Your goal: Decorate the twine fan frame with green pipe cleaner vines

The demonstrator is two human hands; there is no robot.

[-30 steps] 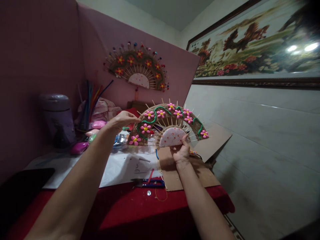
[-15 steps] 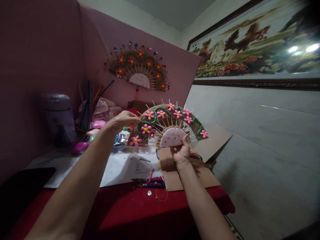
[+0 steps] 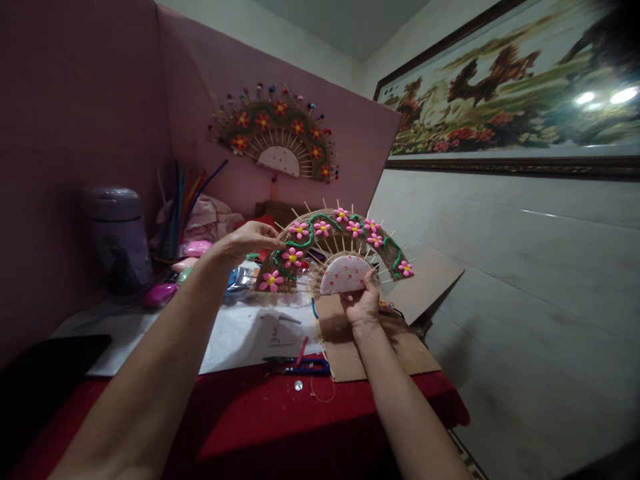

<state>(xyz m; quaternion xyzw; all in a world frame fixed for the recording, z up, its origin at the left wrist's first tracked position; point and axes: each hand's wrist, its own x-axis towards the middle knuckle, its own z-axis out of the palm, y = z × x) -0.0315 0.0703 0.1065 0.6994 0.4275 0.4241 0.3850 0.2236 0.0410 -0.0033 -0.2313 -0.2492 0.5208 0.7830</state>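
Note:
Held up over the table is a fan-shaped craft piece (image 3: 345, 275), a twine-wrapped arch on thin sticks with pink flowers, green vines and a white spotted half-round base. My right hand (image 3: 364, 300) grips that base from below, thumb on its front. At the arch's upper left edge, my left hand (image 3: 253, 239) pinches the rim between thumb and fingers. The fingers behind the piece are hidden. A similar fan (image 3: 279, 161) with orange flowers and coloured beads on its stick tips hangs on the pink panel behind.
Thread snips (image 3: 300, 367) and a clear gem (image 3: 299, 385) lie near the front of the red-covered table (image 3: 240, 420). Cardboard (image 3: 345, 347) and white paper (image 3: 225, 340) sit beneath the fan. A lidded purple container (image 3: 117, 240), coloured pipe cleaners (image 3: 185, 207) and clay packets (image 3: 160, 295) stand at left.
The fan's right end has shifted very slightly left. Both hands keep nearly the same hold.

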